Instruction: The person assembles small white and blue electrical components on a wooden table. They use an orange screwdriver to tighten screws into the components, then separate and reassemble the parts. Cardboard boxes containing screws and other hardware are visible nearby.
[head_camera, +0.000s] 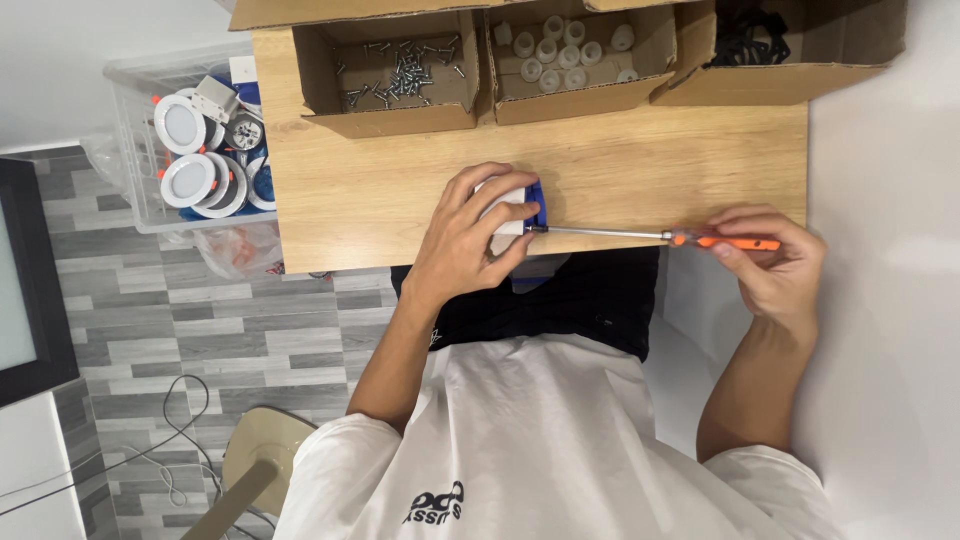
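Screwdriver (640, 236) lying sideways, tip seemingly at fixture (520, 205)

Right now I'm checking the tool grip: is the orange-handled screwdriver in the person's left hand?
No, the right hand holds the orange-handled screwdriver, while the left hand grips the white and blue fixture.

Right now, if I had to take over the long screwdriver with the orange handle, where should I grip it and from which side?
Grip the long screwdriver with the orange handle by that handle, coming from the person's right. It lies level along the edge of the wooden table, its bare steel shaft too thin to hold, its tip at the white and blue fitting under the left hand. The right hand pinches the handle now.
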